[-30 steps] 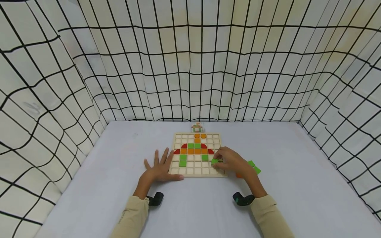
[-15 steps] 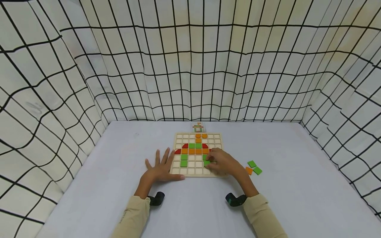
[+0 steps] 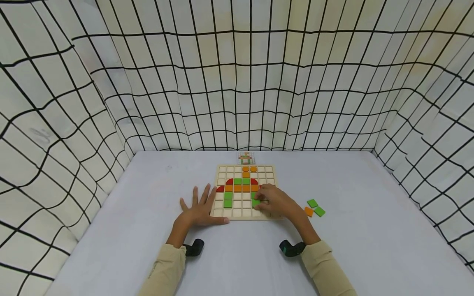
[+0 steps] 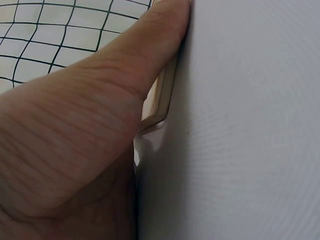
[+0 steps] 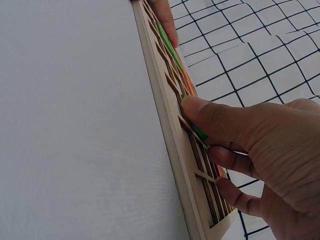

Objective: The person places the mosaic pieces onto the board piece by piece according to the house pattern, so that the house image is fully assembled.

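Note:
A wooden grid board [image 3: 238, 213] lies on the white table, with orange, green and red pieces set in its cells. My left hand [image 3: 200, 211] rests at its near left corner, fingers spread; in the left wrist view the thumb [image 4: 145, 47] lies along the board's edge. With curled fingers, my right hand [image 3: 277, 201] pinches a green square tile [image 5: 199, 132] at a cell on the right side, directly below another green tile. The thumb and fingertips partly cover the tile. A matching green tile [image 3: 227, 203] sits in the left column.
Two loose green tiles [image 3: 319, 211] and an orange tile [image 3: 308, 211] lie right of the board, beside my right forearm. A small pattern card [image 3: 246, 158] lies behind the board. Black netting [image 3: 252, 90] over white sheets surrounds the table's back and sides.
My right hand has moved left across the board, carrying the green tile to the cell under the right-hand green one. Over the last half second it stays nearly still. My left hand stays put.

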`<action>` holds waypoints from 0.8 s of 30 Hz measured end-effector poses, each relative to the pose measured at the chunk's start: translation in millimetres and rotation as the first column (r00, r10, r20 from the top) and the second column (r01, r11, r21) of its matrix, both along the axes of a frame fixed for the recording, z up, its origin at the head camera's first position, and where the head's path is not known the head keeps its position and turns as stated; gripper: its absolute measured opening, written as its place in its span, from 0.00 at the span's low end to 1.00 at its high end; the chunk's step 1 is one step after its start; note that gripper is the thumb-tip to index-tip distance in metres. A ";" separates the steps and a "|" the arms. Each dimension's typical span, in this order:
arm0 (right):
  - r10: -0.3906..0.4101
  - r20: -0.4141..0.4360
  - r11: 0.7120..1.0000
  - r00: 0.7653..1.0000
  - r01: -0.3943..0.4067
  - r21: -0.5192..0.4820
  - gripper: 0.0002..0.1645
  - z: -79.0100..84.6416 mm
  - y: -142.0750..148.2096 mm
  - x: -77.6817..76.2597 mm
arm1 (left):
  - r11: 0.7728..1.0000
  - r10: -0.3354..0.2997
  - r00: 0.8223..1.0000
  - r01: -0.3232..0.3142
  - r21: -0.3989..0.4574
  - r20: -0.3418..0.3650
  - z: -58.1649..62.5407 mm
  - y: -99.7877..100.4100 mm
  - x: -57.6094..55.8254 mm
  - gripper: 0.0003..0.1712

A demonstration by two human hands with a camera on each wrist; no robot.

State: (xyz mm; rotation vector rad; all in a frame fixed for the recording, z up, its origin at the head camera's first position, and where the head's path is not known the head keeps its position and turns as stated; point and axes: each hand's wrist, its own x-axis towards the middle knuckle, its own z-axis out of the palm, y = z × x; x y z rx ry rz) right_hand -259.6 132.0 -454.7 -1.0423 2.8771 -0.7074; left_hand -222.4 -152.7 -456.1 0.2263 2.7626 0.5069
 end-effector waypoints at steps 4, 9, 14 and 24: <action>-0.004 0.005 1.000 1.000 0.004 -0.010 0.16 0.4 -0.3 1.0 | 1.000 -0.004 1.000 0.004 -0.004 -0.001 -0.3 0.7 -0.2 0.70; -0.025 0.005 1.000 1.000 0.025 0.010 0.16 0.4 -0.6 -0.1 | 1.000 -0.005 1.000 0.005 -0.002 -0.009 1.4 0.8 -1.3 0.69; -0.025 0.002 1.000 1.000 0.025 0.019 0.16 -0.5 -0.3 -1.0 | 1.000 -0.006 1.000 0.005 -0.017 -0.015 1.9 0.5 -1.4 0.70; -0.014 0.006 0.999 1.000 0.014 0.034 0.15 -0.5 0.0 -0.9 | 1.000 -0.001 1.000 0.001 -0.008 -0.009 -0.4 0.2 -0.7 0.70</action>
